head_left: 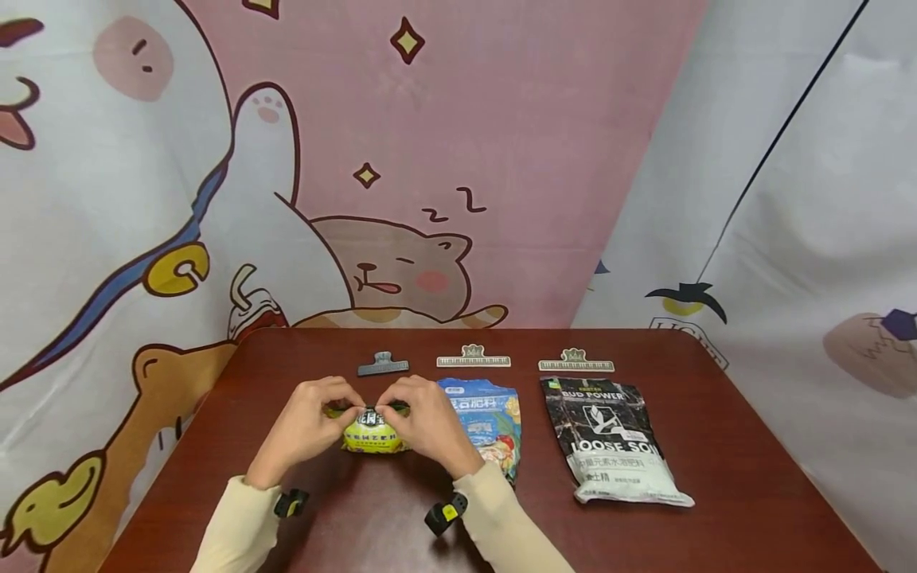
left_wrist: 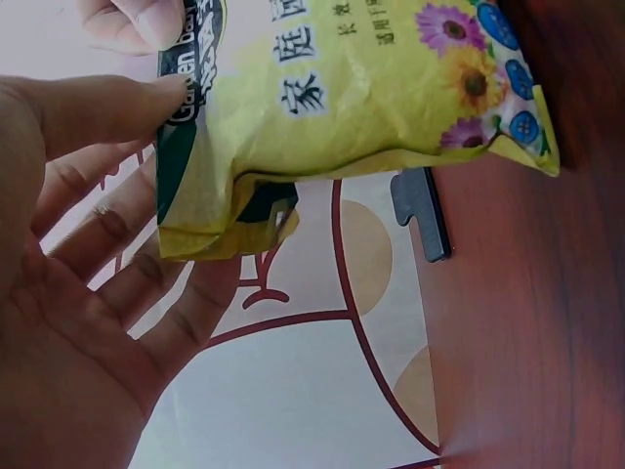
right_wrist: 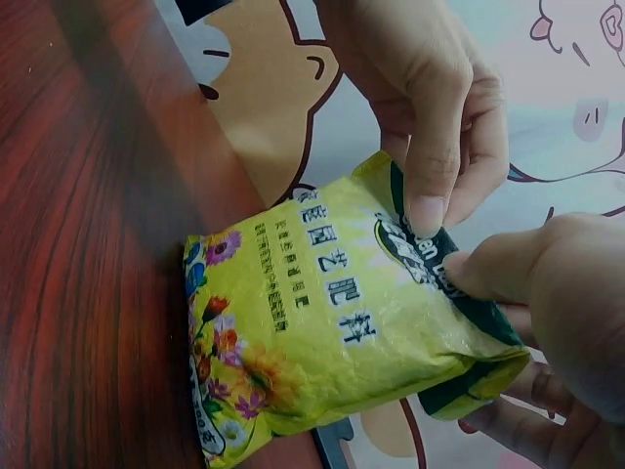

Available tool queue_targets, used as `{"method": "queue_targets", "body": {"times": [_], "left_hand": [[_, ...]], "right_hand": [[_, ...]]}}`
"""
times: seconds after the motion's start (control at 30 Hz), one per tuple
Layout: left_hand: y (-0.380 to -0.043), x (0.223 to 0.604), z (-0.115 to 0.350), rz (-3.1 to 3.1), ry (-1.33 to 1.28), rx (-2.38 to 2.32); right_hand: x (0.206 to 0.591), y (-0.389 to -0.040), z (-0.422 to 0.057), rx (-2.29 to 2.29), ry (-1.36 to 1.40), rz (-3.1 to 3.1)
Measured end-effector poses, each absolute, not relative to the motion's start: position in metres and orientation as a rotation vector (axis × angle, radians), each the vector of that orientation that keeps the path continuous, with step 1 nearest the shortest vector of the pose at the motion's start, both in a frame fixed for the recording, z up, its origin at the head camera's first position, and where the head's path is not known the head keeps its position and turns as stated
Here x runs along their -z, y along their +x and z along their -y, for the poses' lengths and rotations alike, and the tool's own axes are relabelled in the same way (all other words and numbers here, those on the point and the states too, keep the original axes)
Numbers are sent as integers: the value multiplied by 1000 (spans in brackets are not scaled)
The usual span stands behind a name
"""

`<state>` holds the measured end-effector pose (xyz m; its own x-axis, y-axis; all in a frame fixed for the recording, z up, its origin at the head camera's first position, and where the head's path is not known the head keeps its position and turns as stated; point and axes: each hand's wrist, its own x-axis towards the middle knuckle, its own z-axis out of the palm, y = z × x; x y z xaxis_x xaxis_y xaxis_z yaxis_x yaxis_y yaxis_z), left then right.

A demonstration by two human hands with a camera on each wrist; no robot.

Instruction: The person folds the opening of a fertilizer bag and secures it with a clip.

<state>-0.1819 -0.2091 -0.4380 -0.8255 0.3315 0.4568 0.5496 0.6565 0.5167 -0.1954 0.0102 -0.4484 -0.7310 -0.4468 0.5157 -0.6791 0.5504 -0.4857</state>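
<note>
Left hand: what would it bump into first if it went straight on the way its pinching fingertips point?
Past the yellow bag that it pinches, the left hand would probably meet the right hand, close by at the bag's top edge; exact depth is hard to judge.

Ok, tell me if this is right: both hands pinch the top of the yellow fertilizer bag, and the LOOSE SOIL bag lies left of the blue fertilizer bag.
Wrong side: the LOOSE SOIL bag lies right of the blue fertilizer bag, as the head view shows. The left hand and right hand do pinch the top of the yellow fertilizer bag.
</note>
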Motion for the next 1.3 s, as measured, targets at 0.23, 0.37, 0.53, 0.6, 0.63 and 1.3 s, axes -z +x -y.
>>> {"method": "queue_targets", "body": {"times": [0.23,0.37,0.53,0.6,0.63,1.3], "left_hand": [[-182,439,212,2597,-678,968],[-182,438,216,2645,-664,982],[-184,437,219,2666,-670,975],[-183,436,220,2661,-677,979],[-183,437,220,2656,-683,978],[-185,436,225,2672,-649,1004]], "right_hand": [[449,-196,-10,-996,903,2484],[450,-196,-12,-1004,912,2518],[449,-197,-15,-1008,907,2529],[450,-198,-16,-1015,906,2533],[450,-198,-16,-1020,904,2534],[447,-203,-22,-1073,957,2531]]}}
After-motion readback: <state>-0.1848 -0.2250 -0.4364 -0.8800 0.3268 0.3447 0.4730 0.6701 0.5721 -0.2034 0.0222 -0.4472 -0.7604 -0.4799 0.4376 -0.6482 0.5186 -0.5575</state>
